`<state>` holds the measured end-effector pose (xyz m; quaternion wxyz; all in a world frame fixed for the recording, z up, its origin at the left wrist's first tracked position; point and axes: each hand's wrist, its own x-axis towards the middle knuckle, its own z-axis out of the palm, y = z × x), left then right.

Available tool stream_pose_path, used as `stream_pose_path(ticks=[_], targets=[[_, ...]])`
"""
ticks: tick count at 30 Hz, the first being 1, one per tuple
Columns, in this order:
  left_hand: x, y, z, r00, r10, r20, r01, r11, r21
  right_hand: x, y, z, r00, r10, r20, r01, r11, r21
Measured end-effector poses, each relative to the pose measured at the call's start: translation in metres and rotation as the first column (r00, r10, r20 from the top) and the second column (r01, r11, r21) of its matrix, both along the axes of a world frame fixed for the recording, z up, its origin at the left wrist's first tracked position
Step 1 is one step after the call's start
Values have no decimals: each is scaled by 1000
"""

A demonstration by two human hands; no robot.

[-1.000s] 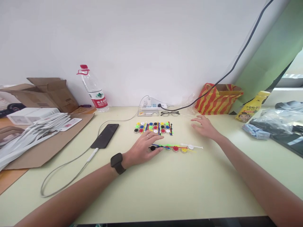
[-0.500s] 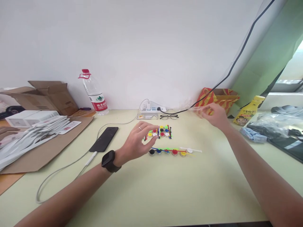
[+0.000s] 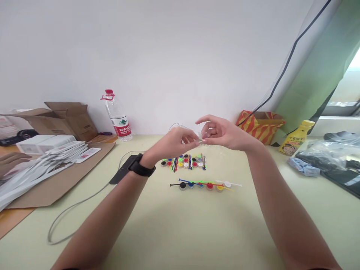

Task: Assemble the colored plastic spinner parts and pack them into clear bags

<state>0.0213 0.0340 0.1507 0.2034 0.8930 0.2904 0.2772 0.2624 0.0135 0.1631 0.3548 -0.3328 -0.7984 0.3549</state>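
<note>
My left hand (image 3: 181, 142), with a dark watch on the wrist, is closed in a pinch. Opposite it, my right hand (image 3: 222, 133) pinches too, the fingertips almost meeting. Between them is what looks like a clear plastic bag (image 3: 200, 139), thin and hard to make out. On the table below lies a row of small spinners, round clear bases with coloured caps and arrow pointers; among them are a black one (image 3: 182, 185), a red one (image 3: 209, 186) and a white one (image 3: 227, 184). Behind that row is a tight group of coloured caps and arrows (image 3: 185, 164), partly under my hands.
A phone (image 3: 123, 170) with a white cable lies left, partly behind my left forearm. Further left are a water bottle (image 3: 121, 122), cardboard box (image 3: 66, 120) and white strips (image 3: 60, 159), with another person's hand nearby. A striped bag (image 3: 263, 129) and yellow bottle (image 3: 296, 138) stand right.
My right hand has come left from beside the striped bag, bringing the clear plastic. My left hand has risen and moved right to meet it, its fingers closing.
</note>
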Motion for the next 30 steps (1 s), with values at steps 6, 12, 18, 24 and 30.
stream_pose_path(ticks=[6,12,18,24,30], targets=[[-32,44,-15,997,73,38,-62,971,-231,16,28,-30,993,31,116,-4,974,-228],[-44,73,-36,974,215,68,-191,948,-256,29,49,-48,970,80,228,5,938,-348],[-48,80,-47,975,187,121,-141,939,-312,33,52,-51,991,32,129,11,947,-321],[-42,82,-49,836,390,385,-173,854,-490,33,61,-63,988,-122,-93,88,948,-306],[-26,61,-54,992,127,-4,-112,857,-503,22,68,-82,945,-191,-265,61,900,-431]])
